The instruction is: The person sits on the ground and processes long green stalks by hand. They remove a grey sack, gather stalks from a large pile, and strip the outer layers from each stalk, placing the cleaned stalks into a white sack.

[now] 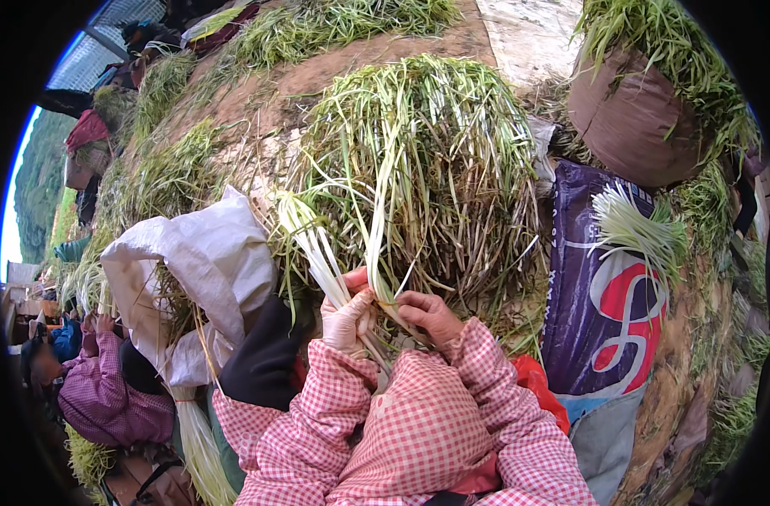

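My left hand [347, 322] is closed around a small bunch of white-stemmed leafy stalks [315, 250], which look like chives. Between its thumb and my right fingers stand longer pale stalks [378, 215], their green leaf ends pointing away from me. The right hand [430, 316] has its thumb and fingers pinched together at the lower part of these stalks. A thin white piece slants up by its fingertips. Just beyond both hands rises a large heap of uncleaned stalks [429, 164], with brown, withered parts among the green. Stalk bottoms hang down over my checked apron [416, 424].
A white woven sack [233, 253] lies at left, near a tied bundle [201, 436]. To the right, a bunch of cleaned stalks [631, 221] rests on a purple printed sack [600, 303]. A red plastic bag [539, 386] is beside my right arm. Another person [113, 392] sits at left.
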